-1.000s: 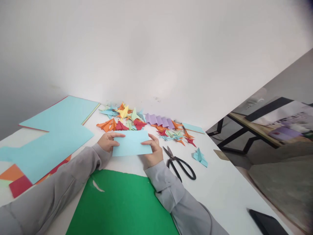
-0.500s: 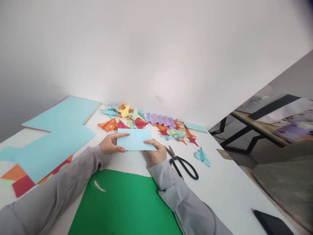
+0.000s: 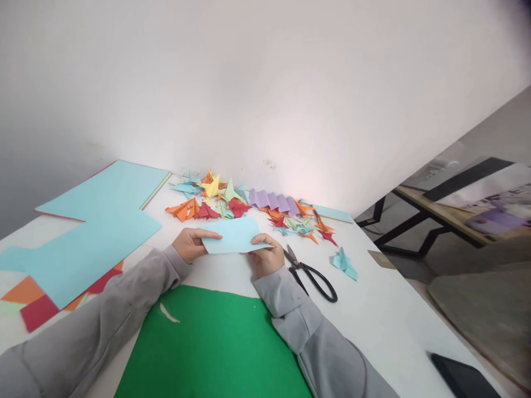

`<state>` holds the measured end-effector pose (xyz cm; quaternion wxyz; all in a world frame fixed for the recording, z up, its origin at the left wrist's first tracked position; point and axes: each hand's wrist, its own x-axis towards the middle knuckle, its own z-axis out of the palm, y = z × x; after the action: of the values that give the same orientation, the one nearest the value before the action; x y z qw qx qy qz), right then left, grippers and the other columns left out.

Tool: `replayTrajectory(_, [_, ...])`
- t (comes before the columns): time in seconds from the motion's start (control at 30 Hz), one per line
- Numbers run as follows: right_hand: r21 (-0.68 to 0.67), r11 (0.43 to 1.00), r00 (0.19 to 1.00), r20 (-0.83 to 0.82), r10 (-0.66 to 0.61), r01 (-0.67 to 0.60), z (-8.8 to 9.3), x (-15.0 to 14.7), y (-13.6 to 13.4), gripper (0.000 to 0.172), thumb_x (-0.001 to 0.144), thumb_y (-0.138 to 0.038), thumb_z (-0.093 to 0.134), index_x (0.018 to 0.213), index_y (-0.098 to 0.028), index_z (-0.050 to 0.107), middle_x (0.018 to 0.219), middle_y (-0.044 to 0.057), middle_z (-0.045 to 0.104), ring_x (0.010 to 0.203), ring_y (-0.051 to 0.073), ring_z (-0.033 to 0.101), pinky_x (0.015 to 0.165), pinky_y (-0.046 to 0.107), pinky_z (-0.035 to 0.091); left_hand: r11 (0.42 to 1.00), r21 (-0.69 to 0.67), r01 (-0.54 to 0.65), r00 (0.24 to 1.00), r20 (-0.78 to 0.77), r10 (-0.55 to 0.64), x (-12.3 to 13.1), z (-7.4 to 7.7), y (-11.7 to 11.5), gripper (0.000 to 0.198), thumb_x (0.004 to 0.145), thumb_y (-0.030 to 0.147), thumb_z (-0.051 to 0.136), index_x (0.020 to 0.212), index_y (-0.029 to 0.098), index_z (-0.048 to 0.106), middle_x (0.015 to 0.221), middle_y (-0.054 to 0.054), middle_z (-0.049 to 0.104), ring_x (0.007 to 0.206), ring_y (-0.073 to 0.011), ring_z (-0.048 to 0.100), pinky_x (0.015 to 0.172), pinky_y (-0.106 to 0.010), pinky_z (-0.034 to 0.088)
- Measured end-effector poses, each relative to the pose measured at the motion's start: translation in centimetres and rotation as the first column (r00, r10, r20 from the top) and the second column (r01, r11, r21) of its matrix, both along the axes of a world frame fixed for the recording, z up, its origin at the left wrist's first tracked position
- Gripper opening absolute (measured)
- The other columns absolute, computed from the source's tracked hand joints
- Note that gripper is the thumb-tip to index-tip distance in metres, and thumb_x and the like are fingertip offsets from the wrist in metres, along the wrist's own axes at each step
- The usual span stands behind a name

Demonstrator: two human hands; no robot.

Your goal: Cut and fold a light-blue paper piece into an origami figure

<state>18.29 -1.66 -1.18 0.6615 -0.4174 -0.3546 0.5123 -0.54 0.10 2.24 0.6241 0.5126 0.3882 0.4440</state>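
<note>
Between my two hands is a light blue sheet of paper (image 3: 234, 236), held above the white table and slightly bent. My left hand (image 3: 191, 243) pinches its left edge, thumb and fingers closed on it. On the opposite edge, my right hand (image 3: 267, 255) grips the paper with a finger bent over the top. Black-handled scissors (image 3: 309, 271) lie with blades apart just right of my right hand. Below my hands a green sheet (image 3: 211, 342) covers the near part of the table. Behind the paper sit several folded paper pieces (image 3: 211, 188) in mixed colours.
Large light blue sheets (image 3: 103, 190) lie at left, with orange and red scraps (image 3: 39, 314) beside them. A purple pleated strip (image 3: 274, 202) rests near the wall. To the right are a folded blue piece (image 3: 344, 264) and a dark flat device (image 3: 460, 376) at the table edge.
The blue paper has gone from flat to slightly bent between my hands. Both hands have shifted only a little, and my right fingers have curled more over its edge.
</note>
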Motion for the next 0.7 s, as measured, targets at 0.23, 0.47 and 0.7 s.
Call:
replayTrajectory(0.23, [0.038, 0.998, 0.994, 0.097, -0.049, 0.046, 0.6, -0.3, -0.4, 0.065, 0.051, -0.012, 0.067, 0.111, -0.029, 0.053, 0.091, -0.001, 0.056, 0.068, 0.014, 0.064, 0.052, 0.024, 0.050, 0.968, 0.065, -0.243, 0.970, 0.016, 0.243, 0.0, -1.1, 0.2, 0.025, 0.046, 0.027, 0.078, 0.065, 0.013, 0.071, 0.063, -0.004, 0.069, 0.063, -0.0176, 0.063, 0.070, -0.033, 0.052])
replayTrajectory(0.47, [0.096, 0.974, 0.929, 0.332, 0.165, -0.207, 0.4, -1.4, -1.3, 0.051, 0.059, -0.024, 0.071, 0.108, -0.025, 0.057, 0.073, 0.000, 0.064, 0.056, 0.012, 0.057, 0.051, 0.025, 0.047, 0.922, 0.236, -0.306, 0.926, -0.149, 0.345, 0.1, -0.4, -0.1, 0.014, 0.043, 0.020, 0.076, 0.056, 0.018, 0.071, 0.059, -0.004, 0.068, 0.058, -0.0173, 0.061, 0.057, -0.027, 0.049])
replayTrajectory(0.7, [0.108, 0.994, 0.866, 0.499, -0.046, -0.010, -0.1, -1.1, -1.3, 0.017, 0.062, -0.034, 0.069, 0.074, -0.021, 0.069, 0.067, 0.002, 0.061, 0.054, 0.013, 0.055, 0.051, 0.028, 0.046, 0.944, 0.273, -0.188, 0.962, -0.143, 0.233, 0.4, 0.1, -0.4, 0.013, 0.039, 0.019, 0.077, 0.046, 0.018, 0.067, 0.058, -0.003, 0.066, 0.056, -0.0152, 0.057, 0.051, -0.025, 0.045])
